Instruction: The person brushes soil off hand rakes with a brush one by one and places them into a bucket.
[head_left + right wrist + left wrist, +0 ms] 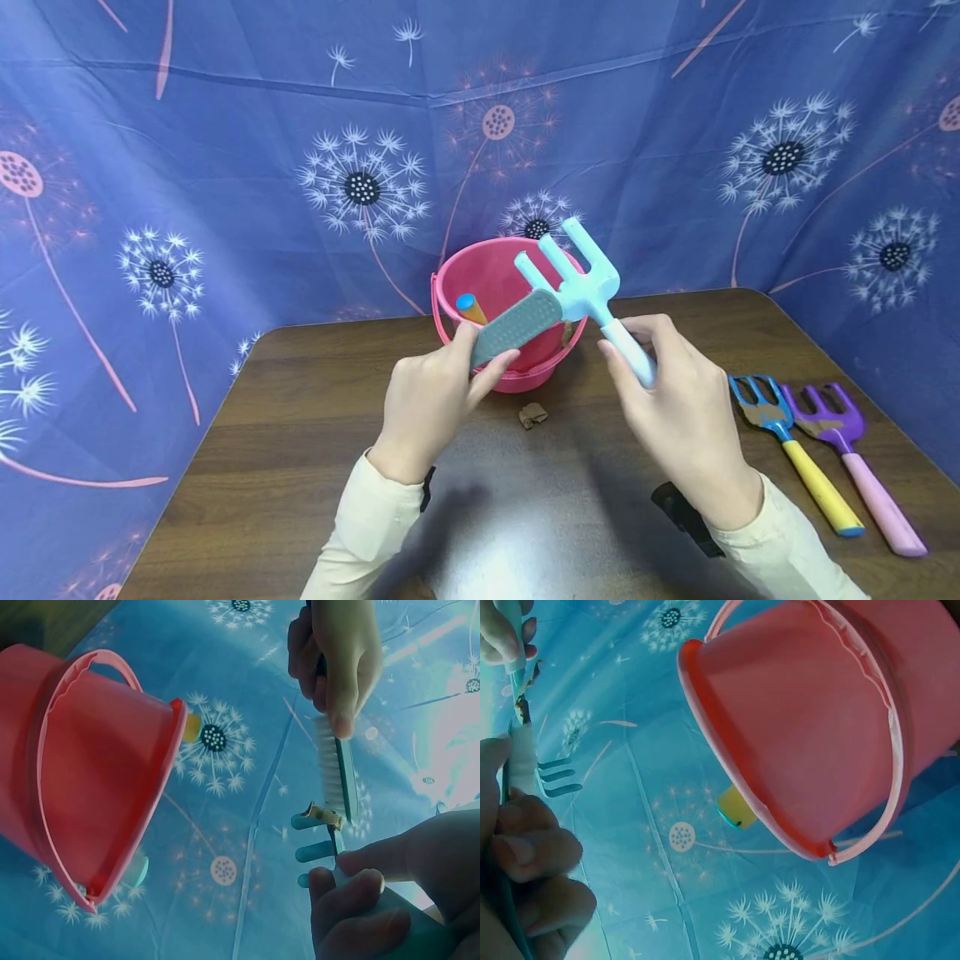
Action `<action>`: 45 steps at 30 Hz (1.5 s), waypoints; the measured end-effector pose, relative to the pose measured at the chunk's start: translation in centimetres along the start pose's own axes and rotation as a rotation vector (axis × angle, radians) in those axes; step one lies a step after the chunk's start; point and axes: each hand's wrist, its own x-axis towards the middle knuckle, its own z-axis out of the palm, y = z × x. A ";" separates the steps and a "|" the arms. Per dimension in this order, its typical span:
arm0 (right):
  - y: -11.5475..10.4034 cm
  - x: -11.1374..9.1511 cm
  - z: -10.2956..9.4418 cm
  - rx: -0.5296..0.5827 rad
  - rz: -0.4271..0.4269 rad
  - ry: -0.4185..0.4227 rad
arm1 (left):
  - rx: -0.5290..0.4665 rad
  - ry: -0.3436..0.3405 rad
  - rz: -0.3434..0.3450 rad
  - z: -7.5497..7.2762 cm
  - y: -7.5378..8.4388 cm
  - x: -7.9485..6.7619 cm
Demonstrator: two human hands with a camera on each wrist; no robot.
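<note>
My left hand (431,392) grips a brush (517,327) with a grey-green back, its thumb along one side. White bristles (330,766) show in the right wrist view, facing the fork. My right hand (686,408) holds a light blue three-pronged garden hand fork (588,287) by its pale handle, prongs up. The brush's far end meets the fork head, and a crumpled brown bit (324,815) clings there. Both tools are held in the air in front of a pink bucket (525,383).
A yellow-orange handle with a blue end (471,308) sticks up inside the bucket. A brown scrap (533,415) lies on the wooden table (330,400). At right lie a blue fork with yellow handle (817,479) and a purple fork with pink handle (877,492), both brown-smeared.
</note>
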 end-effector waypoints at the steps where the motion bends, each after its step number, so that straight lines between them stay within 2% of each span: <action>1: 0.0 0.0 0.0 0.001 0.003 0.005 | 0.003 -0.006 0.018 0.1 0.0 0.0; 5: 0.2 0.1 -0.1 0.011 0.027 0.009 | -0.038 -0.020 0.041 0.1 0.1 -0.1; 10: 0.2 0.1 0.0 0.001 0.040 -0.012 | -0.112 0.002 -0.026 -0.2 0.0 -0.1; 14: 0.0 0.0 0.2 -0.012 0.033 -0.038 | -0.100 0.013 -0.049 -0.3 0.1 -0.1; 19: -0.1 -0.1 0.2 -0.009 0.033 -0.044 | -0.046 -0.011 0.006 0.0 0.3 -0.1; 24: 0.1 0.1 0.0 0.005 0.084 -0.065 | -0.053 -0.020 0.078 0.0 0.2 -0.2; 27: 0.2 0.1 0.0 0.007 0.115 -0.089 | -0.082 -0.003 0.085 -0.1 0.1 -0.2; 31: 0.1 0.0 0.0 -0.009 0.126 -0.124 | -0.100 0.042 0.053 -0.3 0.1 -0.1; 36: -0.3 -0.1 0.0 -0.014 0.154 -0.229 | -0.088 0.046 0.026 -0.3 0.1 0.0; 42: -0.5 0.5 -0.8 0.125 0.270 -0.450 | -0.085 0.015 0.008 -0.2 0.1 0.0; 45: -0.5 0.8 -1.1 0.174 0.300 -0.522 | -0.091 0.007 0.007 -0.2 0.0 0.0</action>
